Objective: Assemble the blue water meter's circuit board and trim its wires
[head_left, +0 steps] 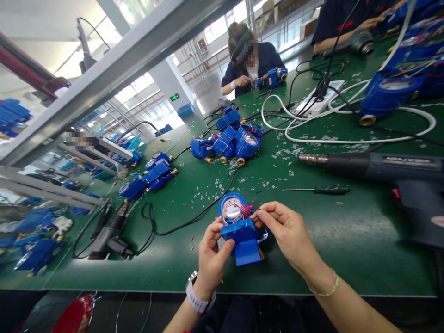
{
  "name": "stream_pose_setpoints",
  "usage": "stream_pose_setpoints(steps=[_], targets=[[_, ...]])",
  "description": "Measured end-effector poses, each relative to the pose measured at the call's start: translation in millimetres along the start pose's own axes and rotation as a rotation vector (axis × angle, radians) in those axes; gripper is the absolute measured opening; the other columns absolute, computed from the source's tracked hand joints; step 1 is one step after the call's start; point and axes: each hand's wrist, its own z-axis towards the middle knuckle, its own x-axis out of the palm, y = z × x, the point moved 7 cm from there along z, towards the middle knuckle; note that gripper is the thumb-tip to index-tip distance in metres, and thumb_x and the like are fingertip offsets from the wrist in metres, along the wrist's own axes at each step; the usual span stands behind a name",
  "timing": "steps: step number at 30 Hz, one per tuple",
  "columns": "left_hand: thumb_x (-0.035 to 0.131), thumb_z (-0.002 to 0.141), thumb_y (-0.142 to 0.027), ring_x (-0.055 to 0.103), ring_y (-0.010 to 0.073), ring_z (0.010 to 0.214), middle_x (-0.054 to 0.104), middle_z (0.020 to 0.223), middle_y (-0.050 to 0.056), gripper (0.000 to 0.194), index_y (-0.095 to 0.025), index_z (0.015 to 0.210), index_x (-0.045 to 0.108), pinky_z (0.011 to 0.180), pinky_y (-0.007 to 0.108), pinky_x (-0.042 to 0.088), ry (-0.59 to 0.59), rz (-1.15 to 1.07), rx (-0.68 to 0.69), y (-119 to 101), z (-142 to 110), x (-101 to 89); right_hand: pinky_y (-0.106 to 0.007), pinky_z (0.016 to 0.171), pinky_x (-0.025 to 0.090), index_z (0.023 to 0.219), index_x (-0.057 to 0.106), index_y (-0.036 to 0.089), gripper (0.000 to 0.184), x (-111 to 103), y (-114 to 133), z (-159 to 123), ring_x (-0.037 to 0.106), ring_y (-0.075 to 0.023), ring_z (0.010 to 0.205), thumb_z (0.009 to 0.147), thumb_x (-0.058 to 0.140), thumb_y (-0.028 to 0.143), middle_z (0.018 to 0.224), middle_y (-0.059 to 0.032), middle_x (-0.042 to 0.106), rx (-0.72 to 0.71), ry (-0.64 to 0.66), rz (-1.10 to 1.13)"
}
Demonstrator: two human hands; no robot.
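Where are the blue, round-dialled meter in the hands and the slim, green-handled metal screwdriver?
Blue, round-dialled meter (240, 229), head view: on its box-shaped housing.
Green-handled metal screwdriver (328, 189), head view: on its handle.

The left hand (212, 259) grips a blue meter (238, 230) at the green counter (166, 266); the right hand (287, 230) pinches at its coloured wires (246, 211).

No words read clearly: the pale lettering (411, 160) on the heat gun (374, 167) at three o'clock blurs, like symbols on the pillar's (169, 76) green sign (174, 97) toward eleven.
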Motion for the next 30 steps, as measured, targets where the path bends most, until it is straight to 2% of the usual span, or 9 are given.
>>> stream_pose_setpoints(steps=[6,8,15,18,21,23,25,28,30], targets=[[0.073,0.081,-0.044,0.062,0.0276,0.116,0.067,0.123,0.013,0.032,-0.017,0.097,0.063,0.103,0.041,0.047,0.0,0.046,0.021,3,2,-3.1,-0.047,0.097,0.045,0.099,0.07,0.017,0.031,3,5,-8,0.06,-0.024,0.105,0.082,0.075,0.043,0.106,-0.0069,0.067,-0.118,0.085,-0.105],[0.073,0.08,-0.045,0.061,0.0294,0.12,0.067,0.124,0.014,0.034,-0.017,0.098,0.063,0.103,0.041,0.047,0.003,0.051,0.021,4,3,-4.0,-0.048,0.1,0.043,0.097,0.07,0.017,0.03,4,5,-9,0.059,-0.0239,0.108,0.084,0.075,0.043,0.107,-0.0068,0.067,-0.149,0.105,-0.105],[0.075,0.078,-0.045,0.061,0.03,0.122,0.061,0.135,0.017,0.038,-0.017,0.102,0.063,0.102,0.039,0.048,0.027,0.047,0.018,4,4,-3.1,-0.041,0.09,0.05,0.084,0.069,0.016,0.042,10,7,-4,0.062,-0.0203,0.1,0.098,0.057,0.053,0.099,-0.0065,0.067,-0.164,0.173,-0.084],[0.074,0.079,-0.044,0.064,0.0282,0.116,0.062,0.134,0.017,0.035,-0.017,0.099,0.063,0.1,0.038,0.05,0.055,0.039,0.035,0,4,2.7,-0.034,0.074,0.053,0.084,0.065,0.014,0.041,13,6,-2,0.064,-0.0169,0.082,0.102,0.051,0.048,0.087,-0.0042,0.066,-0.156,0.148,-0.113],[0.073,0.081,-0.042,0.064,0.0275,0.116,0.062,0.133,0.017,0.032,-0.017,0.098,0.063,0.101,0.037,0.05,0.076,0.031,0.062,-6,4,9.1,-0.029,0.065,0.052,0.095,0.062,0.014,0.033,5,5,-7,0.063,-0.015,0.073,0.104,0.048,0.042,0.085,-0.0026,0.064,-0.219,0.001,-0.168],[0.073,0.081,-0.041,0.064,0.0276,0.116,0.064,0.131,0.017,0.031,-0.017,0.098,0.063,0.1,0.037,0.05,0.072,0.042,0.079,-8,4,11.1,-0.032,0.072,0.052,0.103,0.057,0.015,0.026,-6,9,-16,0.062,-0.0168,0.083,0.104,0.048,0.039,0.094,-0.0038,0.061,-0.326,-0.15,-0.236],[0.072,0.081,-0.041,0.064,0.028,0.116,0.065,0.129,0.016,0.03,-0.017,0.098,0.064,0.098,0.037,0.052,0.054,0.062,0.094,-10,4,10.9,-0.035,0.078,0.048,0.1,0.055,0.017,0.022,-11,18,-25,0.058,-0.0182,0.088,0.101,0.054,0.039,0.095,-0.0033,0.058,-0.457,-0.208,-0.344],[0.071,0.081,-0.041,0.064,0.03,0.118,0.067,0.125,0.016,0.029,-0.018,0.098,0.067,0.099,0.04,0.052,0.013,0.12,0.127,-9,5,7.2,-0.032,0.072,0.04,0.087,0.056,0.018,0.029,-3,30,-31,0.051,-0.0169,0.076,0.094,0.065,0.045,0.081,0.0002,0.055,-0.588,-0.101,-0.562],[0.071,0.08,-0.043,0.063,0.0316,0.12,0.07,0.122,0.015,0.029,-0.019,0.097,0.071,0.105,0.045,0.048,-0.016,0.183,0.148,-7,5,3.4,-0.031,0.066,0.036,0.083,0.055,0.017,0.036,5,35,-29,0.049,-0.0161,0.07,0.095,0.062,0.05,0.075,0.0012,0.054,-0.621,-0.035,-0.712]])
